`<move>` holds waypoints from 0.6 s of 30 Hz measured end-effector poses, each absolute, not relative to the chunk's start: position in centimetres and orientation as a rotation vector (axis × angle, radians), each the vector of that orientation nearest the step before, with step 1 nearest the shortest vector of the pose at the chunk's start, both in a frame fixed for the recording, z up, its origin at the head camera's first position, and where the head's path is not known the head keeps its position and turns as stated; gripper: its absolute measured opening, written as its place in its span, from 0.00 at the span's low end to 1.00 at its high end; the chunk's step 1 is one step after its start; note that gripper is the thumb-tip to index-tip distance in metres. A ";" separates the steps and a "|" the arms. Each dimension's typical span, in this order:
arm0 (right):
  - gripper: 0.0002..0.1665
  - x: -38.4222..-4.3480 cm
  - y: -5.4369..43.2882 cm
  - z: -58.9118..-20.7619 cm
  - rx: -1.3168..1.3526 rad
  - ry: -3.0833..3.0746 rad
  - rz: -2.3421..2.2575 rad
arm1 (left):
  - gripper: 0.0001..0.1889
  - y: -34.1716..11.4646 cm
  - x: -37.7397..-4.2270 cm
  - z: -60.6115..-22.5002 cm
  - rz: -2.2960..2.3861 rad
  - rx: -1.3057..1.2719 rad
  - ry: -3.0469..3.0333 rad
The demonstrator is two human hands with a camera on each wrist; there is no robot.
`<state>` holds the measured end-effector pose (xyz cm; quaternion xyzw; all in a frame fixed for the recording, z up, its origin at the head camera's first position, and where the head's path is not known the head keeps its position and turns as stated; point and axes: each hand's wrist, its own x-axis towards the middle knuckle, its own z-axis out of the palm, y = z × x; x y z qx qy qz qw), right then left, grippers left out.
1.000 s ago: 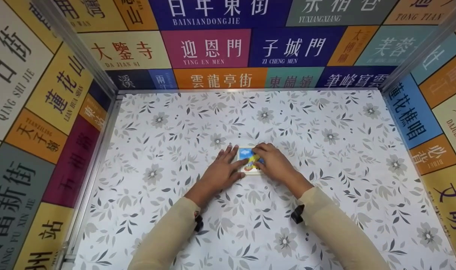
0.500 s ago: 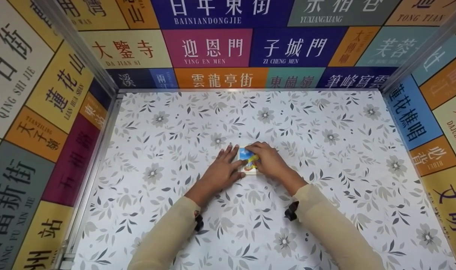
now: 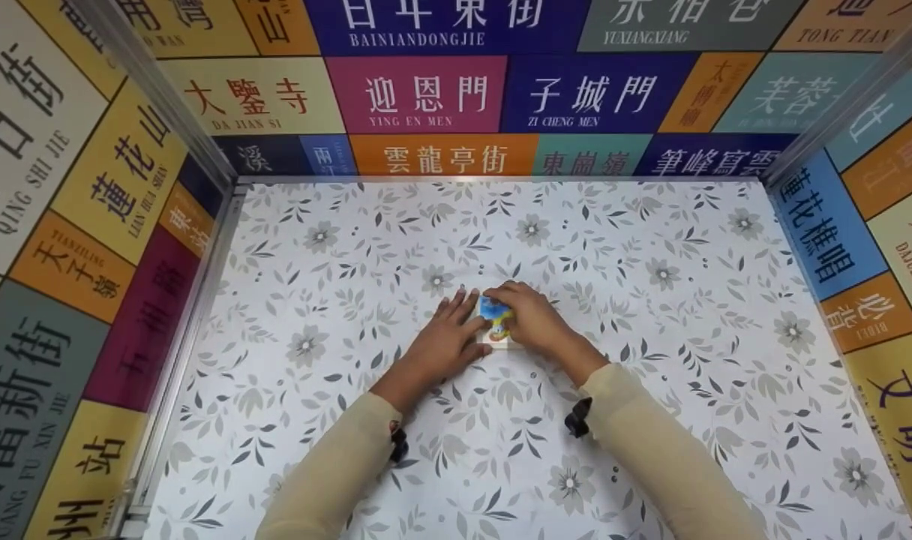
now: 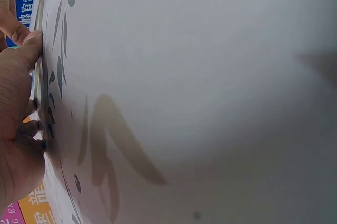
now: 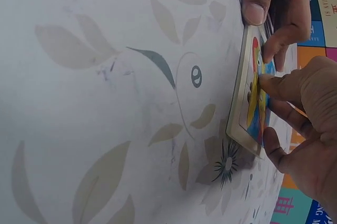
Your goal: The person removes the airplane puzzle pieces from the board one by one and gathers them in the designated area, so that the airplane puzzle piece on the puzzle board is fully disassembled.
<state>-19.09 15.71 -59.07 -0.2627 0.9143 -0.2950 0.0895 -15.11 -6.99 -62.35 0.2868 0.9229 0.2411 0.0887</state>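
A small flat picture puzzle (image 3: 495,313) with a pale border lies on the table between the hands. Blue and yellow show on its face; the right hand covers much of it. My left hand (image 3: 447,335) rests flat at its left side, fingers spread, with the thumb at the lower edge and a fingertip on the picture. From the right, my right hand (image 3: 535,318) reaches over with bent fingers. In the right wrist view, its thumb (image 5: 279,84) touches the face of the puzzle (image 5: 251,98), while other fingers lie along the far side. Seams between pieces are hard to make out.
The table (image 3: 381,247) wears a white cover with grey leaves and flowers. Upright panels with coloured street-sign prints (image 3: 415,94) enclose the back and both sides. A metal rail (image 3: 501,179) runs along the back edge. Dark straps are on both wrists.
My right hand has shifted left across the puzzle, so its fingers cover more of the picture. The left hand stays in place at the left edge.
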 end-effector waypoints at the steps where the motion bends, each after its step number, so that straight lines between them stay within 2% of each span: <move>1: 0.39 -19.1 15.7 -59.1 -0.785 2.718 -0.883 | 0.29 -7.0 -15.1 -62.4 0.722 0.855 2.747; 18: 0.39 -19.5 15.8 -59.3 -0.739 2.707 -0.941 | 0.23 -7.2 -15.1 -61.9 0.694 0.912 2.717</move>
